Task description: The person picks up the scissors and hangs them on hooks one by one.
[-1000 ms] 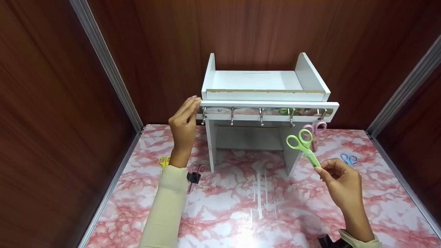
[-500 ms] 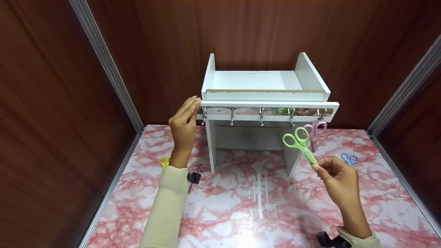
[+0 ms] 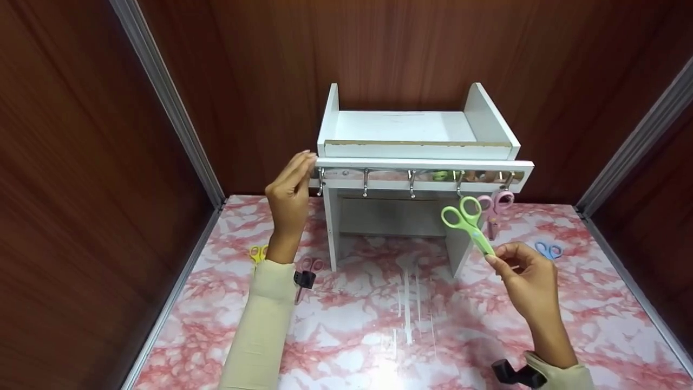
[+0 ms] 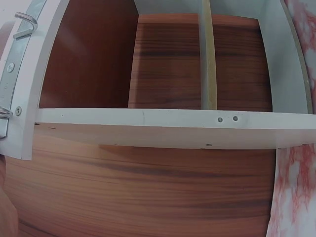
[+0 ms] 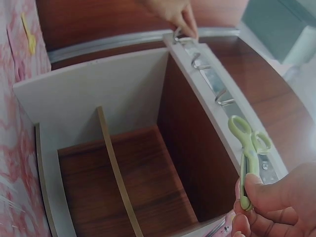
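Note:
My left hand (image 3: 289,197) grips the left end of a white hook rail (image 3: 422,163) on the front of a small white shelf unit (image 3: 406,150). My right hand (image 3: 533,284) pinches green child's scissors (image 3: 474,230) by the blade end, finger loops up, below and in front of the hooks. In the right wrist view, the green scissors (image 5: 249,145) appear over the rail's near end, with thumb and fingers round their lower end. Pink scissors (image 3: 497,206) hang at the rightmost hook, partly behind the green pair. The left wrist view shows the rail's end (image 4: 19,133) and only a sliver of hand.
Blue scissors (image 3: 549,250) lie right of the unit on the pink-marbled table (image 3: 352,336). On the left are yellow scissors (image 3: 258,253) and another pink pair (image 3: 311,265), partly hidden by my left arm. Brown wood-grain panels (image 3: 260,81) enclose the table.
My right hand has moved slightly left and up, bringing the green scissors nearer the second hook from the right. My left hand has stayed on the rail's end.

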The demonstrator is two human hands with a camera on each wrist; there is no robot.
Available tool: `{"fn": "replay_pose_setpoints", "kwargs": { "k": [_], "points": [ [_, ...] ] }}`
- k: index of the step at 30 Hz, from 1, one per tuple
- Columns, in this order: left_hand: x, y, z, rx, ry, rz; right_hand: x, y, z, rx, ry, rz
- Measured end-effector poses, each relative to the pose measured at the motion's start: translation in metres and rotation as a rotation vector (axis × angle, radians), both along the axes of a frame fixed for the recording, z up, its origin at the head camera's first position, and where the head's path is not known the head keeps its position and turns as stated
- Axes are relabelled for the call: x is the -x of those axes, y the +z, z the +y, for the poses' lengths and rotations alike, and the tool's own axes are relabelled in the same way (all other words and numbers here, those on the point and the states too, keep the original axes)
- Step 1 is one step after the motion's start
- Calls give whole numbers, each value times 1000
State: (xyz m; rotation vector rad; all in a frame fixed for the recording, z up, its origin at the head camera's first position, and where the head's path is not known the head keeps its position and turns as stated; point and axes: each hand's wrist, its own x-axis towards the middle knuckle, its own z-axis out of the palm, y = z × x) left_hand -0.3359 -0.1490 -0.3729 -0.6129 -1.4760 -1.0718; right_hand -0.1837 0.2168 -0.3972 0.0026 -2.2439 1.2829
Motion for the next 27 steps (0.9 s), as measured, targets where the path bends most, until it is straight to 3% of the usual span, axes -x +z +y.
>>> {"fn": "replay_pose_setpoints", "kwargs": {
  "k": [17, 27],
  "points": [
    [1, 4, 3, -10, -27, 39, 7, -2, -4, 38, 42, -10],
    [-1, 2, 0, -11, -20, 19, 11, -2, -6, 33, 39, -19]
  ]
}}
